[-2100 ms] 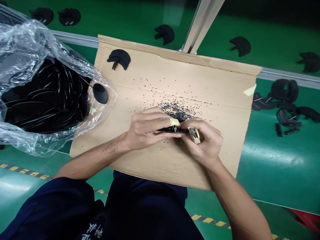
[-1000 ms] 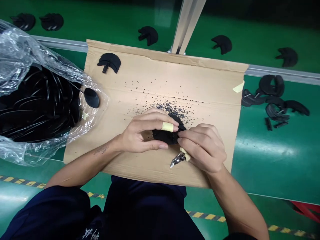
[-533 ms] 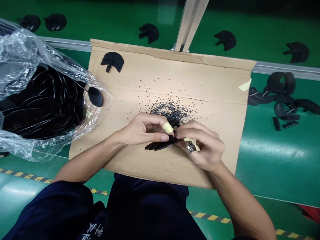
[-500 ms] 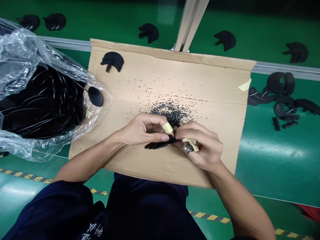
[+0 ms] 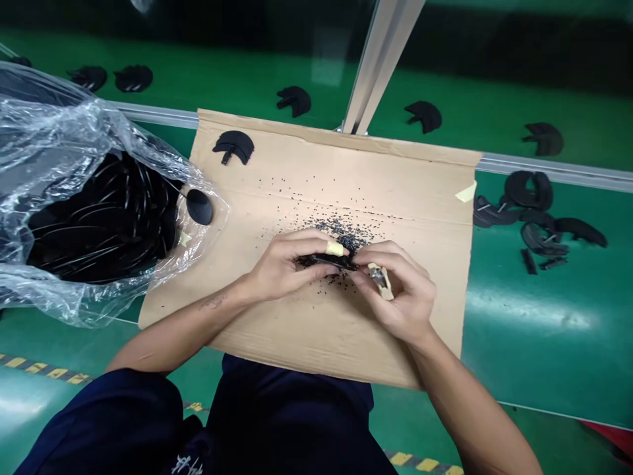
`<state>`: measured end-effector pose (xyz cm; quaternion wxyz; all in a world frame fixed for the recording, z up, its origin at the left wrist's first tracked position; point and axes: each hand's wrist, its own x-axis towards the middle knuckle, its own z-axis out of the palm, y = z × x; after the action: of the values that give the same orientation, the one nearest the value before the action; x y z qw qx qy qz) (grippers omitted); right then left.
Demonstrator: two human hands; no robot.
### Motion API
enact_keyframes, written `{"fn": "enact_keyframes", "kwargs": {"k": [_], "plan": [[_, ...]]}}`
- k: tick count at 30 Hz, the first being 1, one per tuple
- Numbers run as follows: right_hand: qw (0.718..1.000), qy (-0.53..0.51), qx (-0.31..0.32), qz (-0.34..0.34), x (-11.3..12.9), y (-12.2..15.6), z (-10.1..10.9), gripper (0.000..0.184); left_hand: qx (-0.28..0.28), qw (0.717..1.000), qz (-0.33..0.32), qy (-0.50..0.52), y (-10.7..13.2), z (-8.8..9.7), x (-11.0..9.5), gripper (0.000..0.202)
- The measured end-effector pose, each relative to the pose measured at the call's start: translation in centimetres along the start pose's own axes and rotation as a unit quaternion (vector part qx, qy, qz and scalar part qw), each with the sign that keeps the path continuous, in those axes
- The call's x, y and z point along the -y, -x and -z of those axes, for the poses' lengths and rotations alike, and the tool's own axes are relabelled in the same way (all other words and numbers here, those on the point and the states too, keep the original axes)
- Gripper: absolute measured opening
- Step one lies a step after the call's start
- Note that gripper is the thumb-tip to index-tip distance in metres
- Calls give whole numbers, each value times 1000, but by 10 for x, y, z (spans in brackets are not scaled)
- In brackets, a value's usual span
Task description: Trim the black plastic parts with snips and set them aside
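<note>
Left hand (image 5: 284, 264): pinches a thin black molded piece (image 5: 321, 261) at its edge.
Right hand (image 5: 401, 291): fingers curl around a tape-wrapped metal tool (image 5: 380, 280).
Handling: probably light, fairly stiff; grip by edges.

So the left hand (image 5: 291, 265) pinches a thin black piece (image 5: 321, 261), right hand (image 5: 401, 295) working a tape-wrapped metal tool (image 5: 380, 281) right beside it, over a cardboard sheet (image 5: 297, 343).

view: head-worn camera | faces: forward and down | range: close above cardboard sheet (image 5: 405, 204), left hand (image 5: 289, 264), right hand (image 5: 403, 293)
</note>
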<state>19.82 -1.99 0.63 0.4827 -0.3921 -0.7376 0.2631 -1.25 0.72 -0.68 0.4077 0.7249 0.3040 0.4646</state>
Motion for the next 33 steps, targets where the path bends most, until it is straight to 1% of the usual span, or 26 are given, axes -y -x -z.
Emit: {"fn": "enact_keyframes", "kwargs": {"k": [1, 3, 7, 13, 18, 20, 21, 24, 25, 26, 27, 30, 31, 32, 33], "plan": [[1000, 14, 2, 1, -1, -1, 3, 20, -11, 1000, -13, -4, 0, 0, 0, 20], [997, 76, 8, 15, -4, -3, 7, 20, -22, 999, -25, -3, 0, 0, 1, 23], [974, 217, 42, 46, -9, -2, 9, 16, -26, 999, -33, 1, -1, 0, 1, 25], [949, 302, 57, 74, -10, 0, 12, 15, -20, 999, -46, -2, 1, 0, 3, 26], [910, 393, 50, 118, -6, -1, 15, 14, -6, 998, -58, 11, 0, 0, 5, 26], [901, 410, 45, 131, -5, -1, 16, 15, 0, 998, -60, 11, 0, 0, 5, 25], [905, 403, 45, 129, -5, 0, 16, 16, 3, 998, -59, 10, 0, 0, 5, 24], [938, 331, 53, 90, -7, 1, 16, 18, 4, 999, -50, -5, 0, 0, 3, 22], [944, 318, 53, 74, -8, 1, 16, 18, 1, 999, -50, -20, 0, 1, 3, 21], [943, 322, 51, 64, -9, 1, 16, 19, -2, 998, -52, -37, -1, 1, 2, 21], [936, 342, 50, 60, -10, 0, 15, 20, -1, 997, -55, -55, -2, 2, 1, 21], [905, 414, 68, 64, -12, 0, 13, 19, 30, 991, -77, -108, -4, 3, -1, 18], [905, 415, 75, 59, -12, -1, 13, 18, 39, 988, -85, -123, -4, 4, -1, 17], [911, 402, 77, 49, -12, -1, 12, 17, 40, 986, -91, -135, -5, 4, -1, 17], [924, 374, 74, 29, -12, -1, 12, 16, 32, 985, -94, -143, -5, 5, -1, 18]]}}
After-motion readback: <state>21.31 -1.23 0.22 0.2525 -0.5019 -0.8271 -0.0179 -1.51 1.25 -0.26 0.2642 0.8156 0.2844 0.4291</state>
